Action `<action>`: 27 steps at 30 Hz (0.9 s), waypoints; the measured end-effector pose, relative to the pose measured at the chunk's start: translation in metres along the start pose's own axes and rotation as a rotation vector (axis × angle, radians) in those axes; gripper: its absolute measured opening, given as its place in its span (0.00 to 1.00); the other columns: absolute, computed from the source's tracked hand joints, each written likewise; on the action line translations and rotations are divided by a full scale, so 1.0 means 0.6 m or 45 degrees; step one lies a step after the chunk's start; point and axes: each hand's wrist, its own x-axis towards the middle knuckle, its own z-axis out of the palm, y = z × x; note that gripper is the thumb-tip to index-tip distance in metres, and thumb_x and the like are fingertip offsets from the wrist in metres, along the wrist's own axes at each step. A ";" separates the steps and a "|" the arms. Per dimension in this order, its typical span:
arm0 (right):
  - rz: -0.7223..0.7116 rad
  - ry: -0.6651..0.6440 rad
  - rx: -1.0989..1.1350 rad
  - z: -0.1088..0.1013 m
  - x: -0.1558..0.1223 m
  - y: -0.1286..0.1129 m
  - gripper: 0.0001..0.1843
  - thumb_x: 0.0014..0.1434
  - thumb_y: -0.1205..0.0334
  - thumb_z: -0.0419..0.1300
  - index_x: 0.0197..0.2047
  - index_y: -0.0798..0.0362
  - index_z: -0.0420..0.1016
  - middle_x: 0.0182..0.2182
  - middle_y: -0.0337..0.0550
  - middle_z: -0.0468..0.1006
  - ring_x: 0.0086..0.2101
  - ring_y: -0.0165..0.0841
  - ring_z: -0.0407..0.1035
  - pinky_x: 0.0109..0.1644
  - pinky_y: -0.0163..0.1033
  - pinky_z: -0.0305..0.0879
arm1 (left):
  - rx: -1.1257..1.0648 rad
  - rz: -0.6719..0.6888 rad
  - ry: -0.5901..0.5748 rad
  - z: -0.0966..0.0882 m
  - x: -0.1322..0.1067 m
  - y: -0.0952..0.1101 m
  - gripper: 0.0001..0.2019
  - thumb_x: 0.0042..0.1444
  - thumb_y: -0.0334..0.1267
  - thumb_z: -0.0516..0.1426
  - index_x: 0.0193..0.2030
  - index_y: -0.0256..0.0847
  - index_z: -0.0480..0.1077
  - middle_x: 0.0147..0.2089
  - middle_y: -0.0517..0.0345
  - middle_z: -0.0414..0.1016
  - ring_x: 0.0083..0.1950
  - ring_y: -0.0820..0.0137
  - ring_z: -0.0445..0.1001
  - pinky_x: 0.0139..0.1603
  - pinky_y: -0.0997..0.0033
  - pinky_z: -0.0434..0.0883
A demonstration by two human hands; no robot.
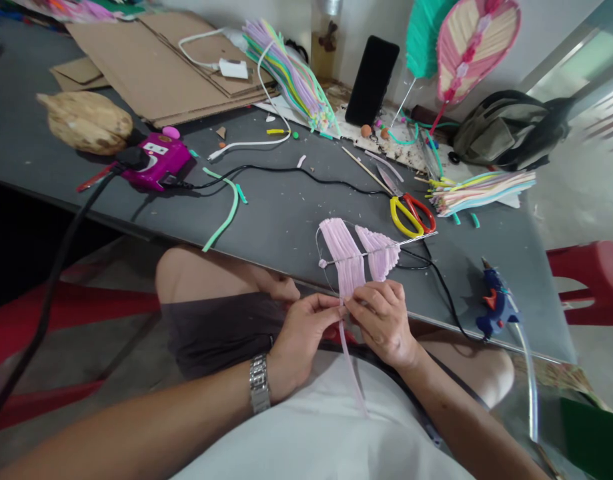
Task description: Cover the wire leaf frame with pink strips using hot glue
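Your left hand (301, 340) and right hand (383, 323) pinch one pink straw (353, 373) between their fingers, and the straw leaf (346, 250) just above them looks about half filled.

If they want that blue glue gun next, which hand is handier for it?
Right, probably. The right hand is nearer the glue gun, which lies on its side of the table; the left hand sits beyond the pink strip both pinch.
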 end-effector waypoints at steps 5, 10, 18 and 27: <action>-0.021 0.006 0.002 0.001 0.002 0.000 0.11 0.67 0.71 0.56 0.46 0.52 0.79 0.40 0.44 0.80 0.44 0.37 0.71 0.50 0.46 0.59 | -0.004 -0.026 0.024 -0.001 -0.001 0.003 0.18 0.33 0.41 0.74 0.27 0.37 0.74 0.25 0.62 0.74 0.26 0.75 0.71 0.30 0.74 0.68; -0.012 0.000 -0.006 0.001 0.003 0.000 0.12 0.68 0.70 0.54 0.45 0.50 0.79 0.40 0.43 0.80 0.44 0.35 0.71 0.50 0.45 0.58 | -0.010 -0.038 0.033 -0.004 -0.001 0.003 0.18 0.32 0.42 0.74 0.26 0.37 0.74 0.25 0.62 0.74 0.26 0.76 0.69 0.30 0.75 0.67; 0.003 0.017 0.019 0.006 0.000 0.002 0.13 0.67 0.72 0.54 0.46 0.51 0.79 0.40 0.44 0.79 0.44 0.35 0.71 0.49 0.45 0.58 | -0.016 -0.009 -0.025 -0.003 -0.004 0.003 0.18 0.35 0.44 0.73 0.27 0.35 0.75 0.24 0.60 0.74 0.26 0.75 0.69 0.31 0.75 0.68; 0.032 0.029 0.028 0.013 -0.003 0.004 0.09 0.66 0.70 0.58 0.46 0.51 0.77 0.40 0.45 0.79 0.44 0.36 0.71 0.49 0.45 0.59 | 0.050 0.098 0.002 -0.010 0.011 -0.007 0.16 0.37 0.39 0.73 0.31 0.36 0.76 0.30 0.56 0.79 0.32 0.70 0.75 0.39 0.69 0.72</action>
